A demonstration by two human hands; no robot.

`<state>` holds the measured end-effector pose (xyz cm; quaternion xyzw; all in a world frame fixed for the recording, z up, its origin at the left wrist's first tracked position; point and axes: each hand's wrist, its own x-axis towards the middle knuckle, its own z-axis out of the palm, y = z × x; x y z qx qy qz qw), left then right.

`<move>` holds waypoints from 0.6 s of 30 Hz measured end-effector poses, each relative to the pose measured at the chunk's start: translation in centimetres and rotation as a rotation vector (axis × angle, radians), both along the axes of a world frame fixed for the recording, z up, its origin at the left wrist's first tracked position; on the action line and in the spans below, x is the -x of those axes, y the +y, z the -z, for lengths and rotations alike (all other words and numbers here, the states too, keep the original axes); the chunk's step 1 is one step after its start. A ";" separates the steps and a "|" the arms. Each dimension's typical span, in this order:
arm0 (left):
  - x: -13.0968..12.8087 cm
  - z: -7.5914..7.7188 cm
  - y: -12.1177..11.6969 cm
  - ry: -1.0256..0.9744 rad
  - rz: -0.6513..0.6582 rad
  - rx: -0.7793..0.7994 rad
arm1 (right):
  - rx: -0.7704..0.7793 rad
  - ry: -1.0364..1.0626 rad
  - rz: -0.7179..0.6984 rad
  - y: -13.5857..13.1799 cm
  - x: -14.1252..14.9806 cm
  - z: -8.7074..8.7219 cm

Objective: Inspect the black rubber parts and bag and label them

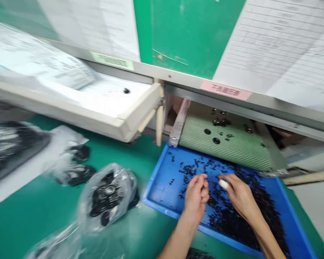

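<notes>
A blue tray lies at the front right, strewn with several small black parts. My left hand hovers over the tray with its fingers curled into a pinch; what they hold is too small to make out. My right hand is close beside it, closed on thin metal tweezers, and one fingertip wears a white wrap. Behind the tray a green ribbed conveyor belt carries a few black round parts.
Clear plastic bags of black round parts lie on the green table to the left. A white tray-like bin with papers sits at the back left. Printed sheets hang on the green wall.
</notes>
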<state>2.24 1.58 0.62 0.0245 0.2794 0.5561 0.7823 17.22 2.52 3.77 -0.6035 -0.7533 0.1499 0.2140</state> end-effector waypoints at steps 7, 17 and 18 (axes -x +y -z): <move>2.9 -1.3 -1.7 0.127 0.048 -0.048 | -0.036 -0.103 0.029 -7.6 -4.1 5.7; 7.0 -4.5 -14.5 1.003 0.816 -0.889 | 0.099 0.078 0.242 -12.6 -1.3 0.1; 6.8 -4.1 -15.4 1.081 0.845 -0.998 | 0.138 0.152 0.268 -12.9 -1.1 -0.3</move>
